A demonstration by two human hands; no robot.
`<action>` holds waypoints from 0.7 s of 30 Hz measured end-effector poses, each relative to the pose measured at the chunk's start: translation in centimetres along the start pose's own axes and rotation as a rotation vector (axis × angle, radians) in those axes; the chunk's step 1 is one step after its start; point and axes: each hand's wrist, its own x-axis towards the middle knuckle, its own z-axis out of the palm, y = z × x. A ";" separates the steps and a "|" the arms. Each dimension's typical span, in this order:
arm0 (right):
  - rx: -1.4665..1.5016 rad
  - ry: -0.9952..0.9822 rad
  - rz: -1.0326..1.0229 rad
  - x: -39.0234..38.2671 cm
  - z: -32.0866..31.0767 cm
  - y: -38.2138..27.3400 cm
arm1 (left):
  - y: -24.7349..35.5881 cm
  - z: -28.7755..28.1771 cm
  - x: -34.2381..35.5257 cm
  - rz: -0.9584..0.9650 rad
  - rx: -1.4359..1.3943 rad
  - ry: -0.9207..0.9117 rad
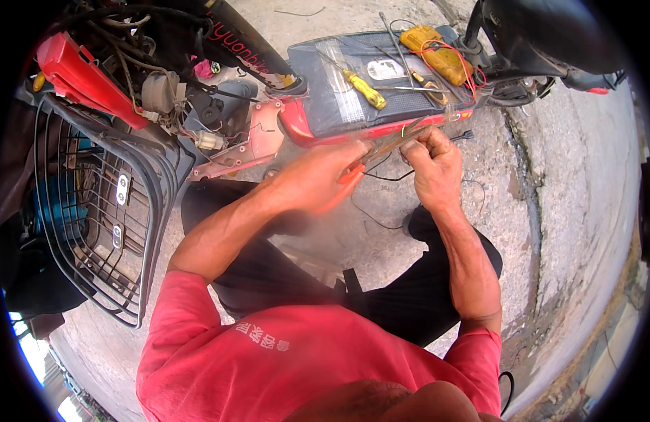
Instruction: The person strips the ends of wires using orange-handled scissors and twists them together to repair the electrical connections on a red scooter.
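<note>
My left hand (323, 172) is closed around orange-handled pliers (349, 176), slightly smeared by motion. The worn metal of the tool points toward my right hand (436, 165), whose fingers pinch a thin wire close to it. The exact grip point is hidden by the fingers. A black cable (390, 178) hangs between and below both hands, and a black connector (466, 135) sticks out just past the right one. Directly beyond my hands lies the red and grey scooter footboard (318, 112).
On the footboard rest a yellow-handled screwdriver (365, 89), a yellow multimeter (437, 55) with red leads, and several thin tools. At left stand a black wire basket (93, 232), a red panel (86, 81) and exposed wiring. A crack (529, 197) runs through the concrete at right.
</note>
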 end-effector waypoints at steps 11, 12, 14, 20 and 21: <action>0.072 -0.029 -0.002 -0.4 -0.3 -0.3 | 0.5 -0.1 0.0 0.080 0.047 0.041; 0.076 -0.031 0.002 -0.4 -0.3 -0.3 | 0.7 -0.1 0.0 0.074 0.045 0.048; 0.104 -0.040 0.019 -0.4 -0.3 -0.1 | 0.8 0.1 0.1 0.085 0.067 0.071; 0.178 -0.024 -0.020 -0.5 0.1 0.2 | 0.1 0.9 0.2 0.168 0.080 0.167; 0.169 -0.029 -0.026 -0.5 0.0 0.1 | 0.1 0.9 0.2 0.162 0.080 0.169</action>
